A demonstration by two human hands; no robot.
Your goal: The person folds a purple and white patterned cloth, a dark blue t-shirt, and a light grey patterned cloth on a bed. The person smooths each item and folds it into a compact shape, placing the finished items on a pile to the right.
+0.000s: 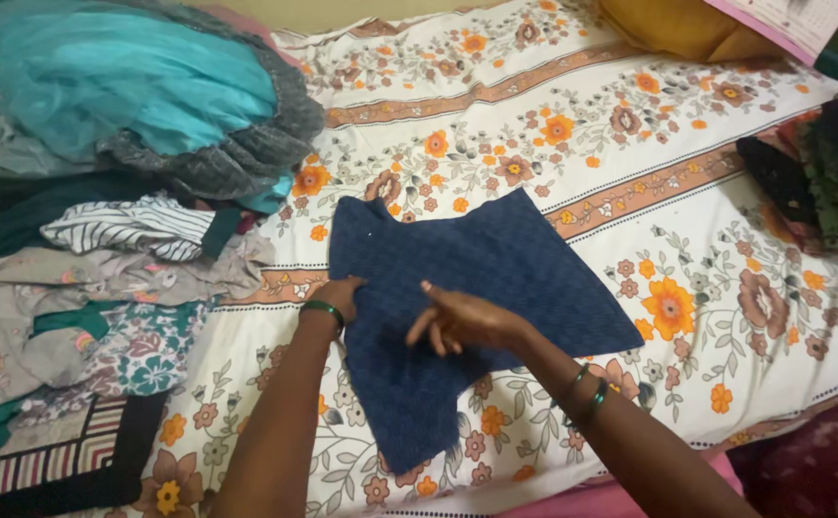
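Both hands rest on a dark blue garment (477, 288) spread flat on the floral bedsheet (687, 192): our left hand (336, 295) lies palm down at the cloth's left edge, fingers curled loosely and pinning it without gripping, while our right hand (457, 321) sits near the middle, forefinger stretched out over the fabric and the other fingers half bent, holding nothing. We judge the work here to be smoothing the piece flat, and it goes best if the left hand anchors the edge while the right sweeps outward toward the free corner, so wrinkles run off and no crease is pressed in. A heap of clothes (112, 192), teal and grey on top, striped and printed pieces below, lies just left of the garment; more dark clothing (822, 182) sits well apart at the right.
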